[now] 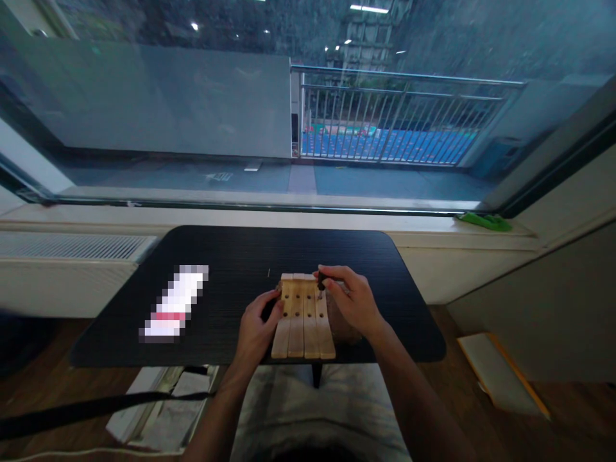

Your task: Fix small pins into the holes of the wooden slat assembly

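A pale wooden piece (303,337) made of several slats side by side lies on the black table (226,256). Two rows of dark holes run across it. Along its left edge, my left hand (255,324) steadies it, with thumb and fingers closed against the side. My right hand (353,298) pinches a small dark-handled tool (321,280), which looks like a short screwdriver. Its tip points down at a hole in the upper row of the rightmost slat. Partly under my right hand is a brown, blurry item (344,324), whose kind I cannot make out.
A pixelated, bright oblong (180,301) lies left on the table. Behind the table run a windowsill (298,219) with a green cloth (486,222) and a radiator (72,247). An open box (163,410) stands below left; a flat panel (503,375) lies on the floor at right.
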Tool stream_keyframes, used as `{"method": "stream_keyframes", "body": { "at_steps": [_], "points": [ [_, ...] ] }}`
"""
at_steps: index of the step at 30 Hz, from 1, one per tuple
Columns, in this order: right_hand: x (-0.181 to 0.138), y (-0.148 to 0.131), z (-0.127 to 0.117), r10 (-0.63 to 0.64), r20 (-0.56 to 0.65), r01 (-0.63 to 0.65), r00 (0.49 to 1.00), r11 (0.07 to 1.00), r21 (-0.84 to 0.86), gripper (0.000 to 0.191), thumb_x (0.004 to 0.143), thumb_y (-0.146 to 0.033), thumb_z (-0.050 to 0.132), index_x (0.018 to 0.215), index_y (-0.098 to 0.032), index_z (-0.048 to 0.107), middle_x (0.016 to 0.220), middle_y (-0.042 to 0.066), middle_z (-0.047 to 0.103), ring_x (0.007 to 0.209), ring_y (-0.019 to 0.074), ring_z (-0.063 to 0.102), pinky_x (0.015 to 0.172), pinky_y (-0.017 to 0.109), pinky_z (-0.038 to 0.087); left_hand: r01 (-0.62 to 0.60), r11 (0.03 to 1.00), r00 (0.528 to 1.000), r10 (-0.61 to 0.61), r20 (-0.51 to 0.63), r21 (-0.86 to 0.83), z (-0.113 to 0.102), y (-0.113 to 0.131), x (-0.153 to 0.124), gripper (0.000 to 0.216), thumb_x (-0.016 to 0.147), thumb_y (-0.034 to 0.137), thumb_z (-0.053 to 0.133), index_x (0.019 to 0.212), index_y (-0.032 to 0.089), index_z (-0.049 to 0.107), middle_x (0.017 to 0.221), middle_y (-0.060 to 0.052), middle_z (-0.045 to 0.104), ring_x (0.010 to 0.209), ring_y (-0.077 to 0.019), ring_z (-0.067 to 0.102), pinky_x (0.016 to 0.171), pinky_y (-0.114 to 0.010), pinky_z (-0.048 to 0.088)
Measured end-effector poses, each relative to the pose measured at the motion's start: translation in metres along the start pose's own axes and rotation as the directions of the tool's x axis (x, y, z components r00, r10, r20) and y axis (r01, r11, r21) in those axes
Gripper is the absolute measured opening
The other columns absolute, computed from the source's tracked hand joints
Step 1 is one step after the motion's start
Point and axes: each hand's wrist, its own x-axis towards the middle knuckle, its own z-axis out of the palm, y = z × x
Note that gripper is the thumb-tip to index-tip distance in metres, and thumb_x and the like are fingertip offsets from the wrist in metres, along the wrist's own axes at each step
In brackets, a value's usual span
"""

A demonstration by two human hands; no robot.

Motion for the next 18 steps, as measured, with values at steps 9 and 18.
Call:
{"method": "stream_keyframes", "body": {
  "at_steps": [9,18],
  "points": [
    [-0.0014,0.0021,-0.0006,0.011,-0.017,-0.011,1.000,1.000,-0.002,0.024,0.094,-0.019,0.059,0.113,-0.026,0.072,0.102,0.005,0.080,0.089,0.0177,0.077,0.078,0.032,0.063,0.022,1.000,1.000,-0.022,0.000,0.003,0.0008,-0.0002,-0.0008,0.045,0.082,0.051,0.060,0.107,0.017,0.075,0.116,-0.013,0.076,0.112,-0.0302,0.068,0.105,-0.046,0.049],
    [-0.0025,0.0047,-0.0009,-0.002,-0.027,0.002,1.000,1.000,-0.010,0.024,0.094,-0.019,0.059,0.114,-0.025,0.072,0.102,0.005,0.079,0.090,0.0170,0.076,0.079,0.031,0.062,0.021,1.000,1.000,-0.021,-0.001,0.007,0.0008,-0.0009,-0.0005,0.045,0.081,0.052,0.059,0.106,0.017,0.075,0.116,-0.013,0.076,0.112,-0.0300,0.068,0.104,-0.046,0.049]
  ]
}}
